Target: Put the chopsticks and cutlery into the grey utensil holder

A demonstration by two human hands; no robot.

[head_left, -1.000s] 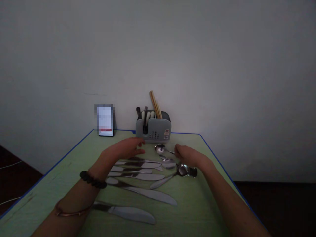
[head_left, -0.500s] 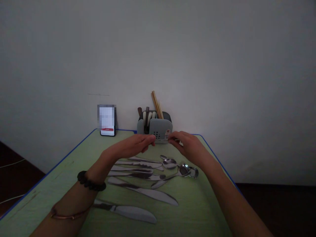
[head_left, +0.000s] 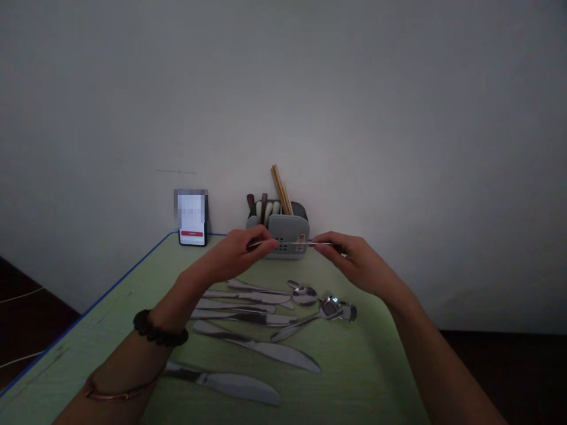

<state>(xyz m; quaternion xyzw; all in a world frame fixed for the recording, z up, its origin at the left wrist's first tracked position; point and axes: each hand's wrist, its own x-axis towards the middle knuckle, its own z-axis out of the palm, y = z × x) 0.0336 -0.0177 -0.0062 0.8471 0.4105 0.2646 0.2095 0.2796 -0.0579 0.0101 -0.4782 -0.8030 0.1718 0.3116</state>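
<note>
Between my two hands, a thin metal utensil [head_left: 293, 242] is held level above the table, seen edge-on, so its kind is unclear. My left hand [head_left: 241, 251] pinches its left part between thumb and fingers. Toward its other end, my right hand [head_left: 348, 254] also grips it in a pinch. Directly behind stands a grey cutlery holder [head_left: 287, 223] with wooden chopsticks [head_left: 280, 188] and several dark and white handles. Below my hands lie several table knives [head_left: 279, 353] in rows, with a spoon [head_left: 304, 295] and other spoons [head_left: 331, 307] at their right.
A phone [head_left: 192, 239] with a lit screen leans upright at the table's back left. The green table [head_left: 354, 366] has a blue edge and meets a plain wall [head_left: 283, 106] behind the holder.
My right hand has shifted right and my left hand has turned, with thumb and fingers now plainly around the utensil. More of the utensil shows between the hands, slightly higher.
</note>
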